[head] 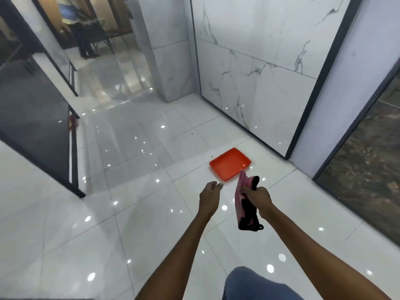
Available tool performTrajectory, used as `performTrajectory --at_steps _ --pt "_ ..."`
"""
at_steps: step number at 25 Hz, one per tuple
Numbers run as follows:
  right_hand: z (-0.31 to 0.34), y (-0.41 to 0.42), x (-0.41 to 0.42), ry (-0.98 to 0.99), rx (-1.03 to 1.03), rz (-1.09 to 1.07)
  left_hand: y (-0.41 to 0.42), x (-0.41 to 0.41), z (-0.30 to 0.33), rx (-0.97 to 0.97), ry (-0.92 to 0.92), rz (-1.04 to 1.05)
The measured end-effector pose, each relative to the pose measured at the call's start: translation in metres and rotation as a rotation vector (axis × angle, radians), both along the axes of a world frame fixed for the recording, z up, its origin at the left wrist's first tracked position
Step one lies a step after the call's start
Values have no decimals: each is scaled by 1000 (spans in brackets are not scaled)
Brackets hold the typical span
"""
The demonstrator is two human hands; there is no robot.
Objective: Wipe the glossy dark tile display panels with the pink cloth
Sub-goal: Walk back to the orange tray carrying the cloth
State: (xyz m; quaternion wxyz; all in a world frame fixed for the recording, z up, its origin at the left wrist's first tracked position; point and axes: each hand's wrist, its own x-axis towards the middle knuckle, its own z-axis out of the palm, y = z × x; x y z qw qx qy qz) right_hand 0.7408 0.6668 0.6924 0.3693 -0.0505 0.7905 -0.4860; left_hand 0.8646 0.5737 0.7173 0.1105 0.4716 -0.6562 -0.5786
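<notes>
Pink cloth [239, 198] gripped, right hand [258, 197] | left hand [209, 197] seemingly loose

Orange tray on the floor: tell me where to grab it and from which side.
Grip the orange tray by its near raised rim, beside the right hand holding the pink cloth. It lies flat and shallow, so hook fingers under that edge from above with the free left hand.

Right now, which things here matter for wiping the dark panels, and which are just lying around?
For the job:
- pink cloth, held in the right hand
- dark tile panel on the left
- dark panel on the right
- left hand, free

Just there:
- orange tray on the floor
- white marble panel
</notes>
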Motion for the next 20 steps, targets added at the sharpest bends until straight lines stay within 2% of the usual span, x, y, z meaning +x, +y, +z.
performTrajectory --at_steps 8,14,20 --pt "-19 -215 -130 -5 -60 -118 -229 -142 -20 -34 -48 -114" --pt "-19 -346 -215 -36 -58 -178 -357 -241 -28 8 -51 -195" --pt "-48 -464 -292 -55 -2 -240 -481 -333 -51 22 -87 -305"
